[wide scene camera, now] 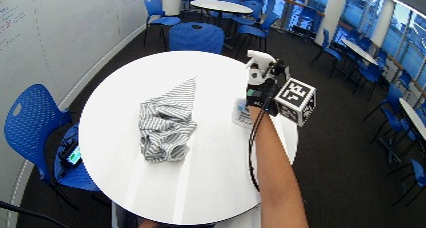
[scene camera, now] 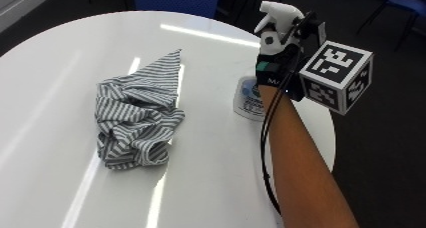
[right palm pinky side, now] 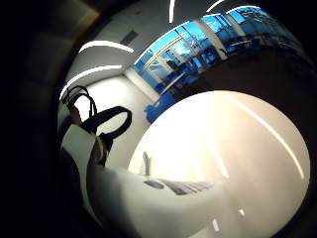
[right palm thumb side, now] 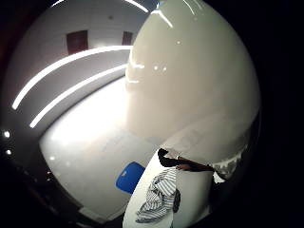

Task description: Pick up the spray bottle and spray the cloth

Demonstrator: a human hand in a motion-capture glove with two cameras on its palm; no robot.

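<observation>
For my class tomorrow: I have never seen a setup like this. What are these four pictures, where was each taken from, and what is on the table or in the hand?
No machine here: a person works at a round white table. Their right hand wears a black glove with small cameras on the palm.

The two round pictures come from those palm cameras, so the white spray bottle fills much of both. One also shows the cloth on the table below. The other two pictures come from cameras above the table, one of them wider.

On the table lies a crumpled grey and white striped cloth. The bottle is to its right, apart from it, bottom at the tabletop. The hand grips its neck under the trigger head. Whether it is lifted cannot be seen.
</observation>
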